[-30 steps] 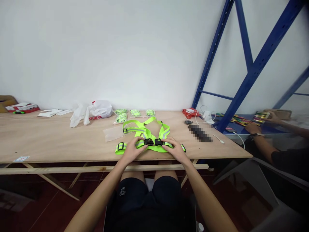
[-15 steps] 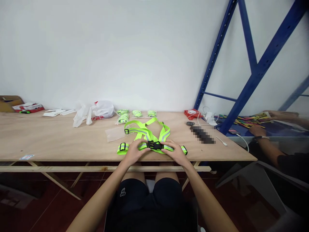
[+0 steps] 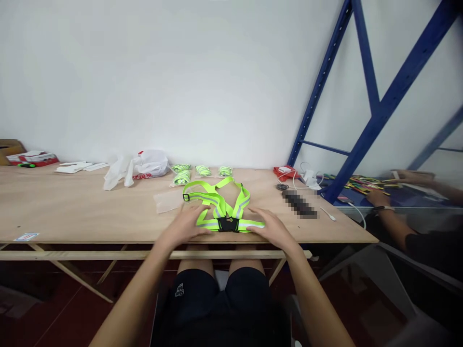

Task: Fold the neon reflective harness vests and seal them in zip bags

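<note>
A yellow-green reflective vest harness point(image 3: 240, 205) with grey stripes lies on the table in front of me. At the middle of its waist strap, a black side-release buckle point(image 3: 228, 224) faces up, its two halves looking joined. My left hand point(image 3: 185, 224) is beside the left part of the waist strap, thumb and fingers apart around it. On the other side, my right hand point(image 3: 272, 229) is spread as well, its thumb by the right end of the strap. Neither hand visibly grips the strap. A clear plastic bag point(image 3: 168, 201) lies flat behind my left hand.
Several packed reflective bundles point(image 3: 181, 177) sit near the wall beside a white carrier bag point(image 3: 150, 164). To the right are a pixelated dark object point(image 3: 299, 204), cables and a blue rack post point(image 3: 340, 180). Another person's hand point(image 3: 378, 197) works among coloured strips beyond it.
Both hands have loosened from the buckle area and moved outward along the strap. The buckle now looks shorter and closed together. The whole view has shifted slightly.
</note>
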The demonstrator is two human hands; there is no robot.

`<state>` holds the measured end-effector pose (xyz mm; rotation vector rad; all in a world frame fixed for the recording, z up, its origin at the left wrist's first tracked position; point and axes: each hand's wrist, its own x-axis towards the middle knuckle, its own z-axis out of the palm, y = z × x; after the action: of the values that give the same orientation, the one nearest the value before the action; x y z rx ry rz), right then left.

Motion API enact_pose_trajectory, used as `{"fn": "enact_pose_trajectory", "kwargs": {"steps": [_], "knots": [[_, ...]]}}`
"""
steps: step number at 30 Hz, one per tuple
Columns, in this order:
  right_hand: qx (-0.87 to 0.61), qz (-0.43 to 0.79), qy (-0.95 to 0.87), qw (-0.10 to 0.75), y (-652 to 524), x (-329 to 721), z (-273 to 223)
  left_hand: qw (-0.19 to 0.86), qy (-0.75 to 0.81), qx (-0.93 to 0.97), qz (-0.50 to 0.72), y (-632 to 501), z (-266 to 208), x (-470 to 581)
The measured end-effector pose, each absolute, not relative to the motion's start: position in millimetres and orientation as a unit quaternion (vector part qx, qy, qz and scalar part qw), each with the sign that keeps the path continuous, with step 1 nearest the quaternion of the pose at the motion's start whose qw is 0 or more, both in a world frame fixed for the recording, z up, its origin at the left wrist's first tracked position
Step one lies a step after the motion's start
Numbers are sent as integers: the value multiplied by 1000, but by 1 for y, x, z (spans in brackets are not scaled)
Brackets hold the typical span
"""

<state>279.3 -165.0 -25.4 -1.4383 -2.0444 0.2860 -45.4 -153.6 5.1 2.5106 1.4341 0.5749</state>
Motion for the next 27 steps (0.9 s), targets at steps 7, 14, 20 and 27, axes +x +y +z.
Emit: {"fn": "enact_pose_trajectory", "kwargs": {"steps": [7,14,20,27], "knots": [[-623,209,-719,227,-176,338,-15,255,579,772,63,-142,19,-119],[-585,294,-680,330,-175,345,-16,322,559,756,112,-138,23,-128],[-481,388,-615,489,-162,339,-26,318,534,771,138,-142,26,-119],[-449,396,-537,595,-153,327,-37,250,524,792,186,-137,21,-111]]}}
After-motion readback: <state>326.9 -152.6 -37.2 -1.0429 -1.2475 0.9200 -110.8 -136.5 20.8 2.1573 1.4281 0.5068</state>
